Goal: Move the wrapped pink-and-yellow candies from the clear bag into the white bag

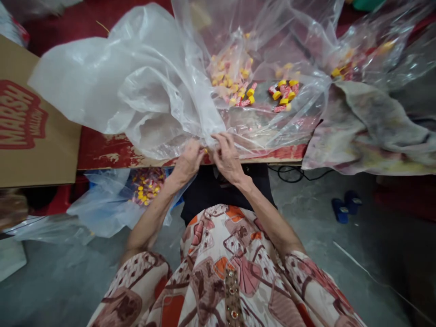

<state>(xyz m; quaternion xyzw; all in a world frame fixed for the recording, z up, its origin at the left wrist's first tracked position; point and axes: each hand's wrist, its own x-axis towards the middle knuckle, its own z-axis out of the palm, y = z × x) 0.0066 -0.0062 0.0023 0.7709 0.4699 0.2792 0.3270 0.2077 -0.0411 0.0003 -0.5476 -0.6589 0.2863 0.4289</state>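
Pinching the flimsy, slippery plastic sheet at its tabletop edge, left hand and right hand fingers are closing on it.

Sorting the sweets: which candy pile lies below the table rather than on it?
The candies in the bag on the floor, beside the left hand; the other piles lie on the tabletop.
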